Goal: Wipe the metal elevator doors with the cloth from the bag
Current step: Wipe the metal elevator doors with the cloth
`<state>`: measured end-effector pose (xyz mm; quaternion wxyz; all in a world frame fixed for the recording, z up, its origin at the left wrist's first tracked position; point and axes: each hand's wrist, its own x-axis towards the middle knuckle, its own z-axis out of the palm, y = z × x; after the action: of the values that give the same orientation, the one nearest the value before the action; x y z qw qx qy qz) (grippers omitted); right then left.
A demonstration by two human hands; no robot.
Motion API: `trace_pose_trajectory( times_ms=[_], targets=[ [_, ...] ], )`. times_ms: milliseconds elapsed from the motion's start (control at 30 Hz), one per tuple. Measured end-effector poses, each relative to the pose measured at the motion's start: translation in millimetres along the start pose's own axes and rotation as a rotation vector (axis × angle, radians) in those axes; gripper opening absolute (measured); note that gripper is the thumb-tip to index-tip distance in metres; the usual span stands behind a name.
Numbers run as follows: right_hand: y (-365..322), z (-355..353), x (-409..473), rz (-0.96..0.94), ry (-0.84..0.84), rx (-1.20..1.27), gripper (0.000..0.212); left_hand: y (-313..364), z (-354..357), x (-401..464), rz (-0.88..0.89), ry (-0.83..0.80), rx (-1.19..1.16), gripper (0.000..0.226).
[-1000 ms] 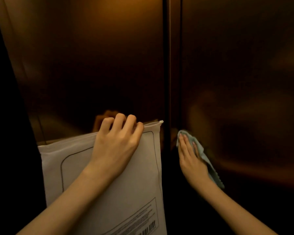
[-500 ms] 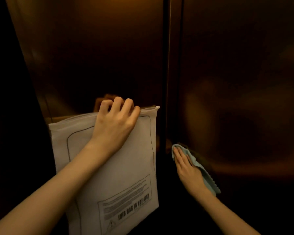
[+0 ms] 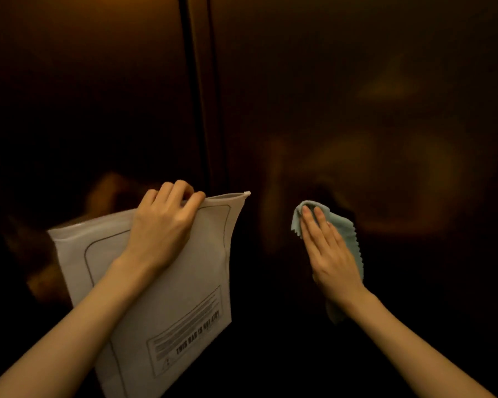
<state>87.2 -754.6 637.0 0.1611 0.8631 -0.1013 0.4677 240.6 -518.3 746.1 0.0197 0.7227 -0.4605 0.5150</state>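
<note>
Your right hand (image 3: 329, 254) lies flat, fingers (image 3: 311, 222) straight and close together, pressing the pale blue-green cloth (image 3: 344, 225) against the right elevator door (image 3: 385, 110) — the cloth's zigzag-cut edge shows beside your palm and a corner hangs below your wrist. Your left hand (image 3: 163, 228) grips the top edge of the white plastic bag (image 3: 179, 297), fingers curled over its zip strip, holding it up in front of the left elevator door (image 3: 84, 96). The bag hangs tilted, its printed warning box near the lower corner reading upside down. Between the two dark, bronze-lit metal panels runs the vertical door seam (image 3: 199, 81) — your hands sit on either side of it, well apart. Blurred reflections of your arms show in the metal.
</note>
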Motion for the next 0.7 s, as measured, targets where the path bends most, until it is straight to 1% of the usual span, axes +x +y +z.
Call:
trace_pose_trajectory(
  times_ms=[67,167,300,433,567,700],
  targets=[
    [14.7,-22.4,-9.5,0.067,0.015,-0.04,0.06,16.7,5.0,6.2,0.047,0.047,-0.091,0.023],
    [38.5,-60.2,-29.2,0.188,0.003,-0.103,0.078,46.3,10.9,18.4,0.107,0.092,-0.223,0.023],
    [71.2,-106.7,-57.1,0.273,0.003,-0.209,0.081,88.5,11.4,39.8,0.146,0.154,-0.358,0.026],
    [108.4,-134.9,-75.1,0.333,-0.016,-0.292,0.087,129.1,7.6,71.7,0.18,0.228,-0.429,0.026],
    [142.6,-139.3,-82.6,0.331,-0.064,-0.342,0.089,163.8,9.4,103.8,0.178,0.281,-0.462,0.027],
    [164.3,-126.9,-78.8,0.256,-0.156,-0.375,0.092,186.9,15.8,127.4,0.171,0.276,-0.448,0.029]
  ],
)
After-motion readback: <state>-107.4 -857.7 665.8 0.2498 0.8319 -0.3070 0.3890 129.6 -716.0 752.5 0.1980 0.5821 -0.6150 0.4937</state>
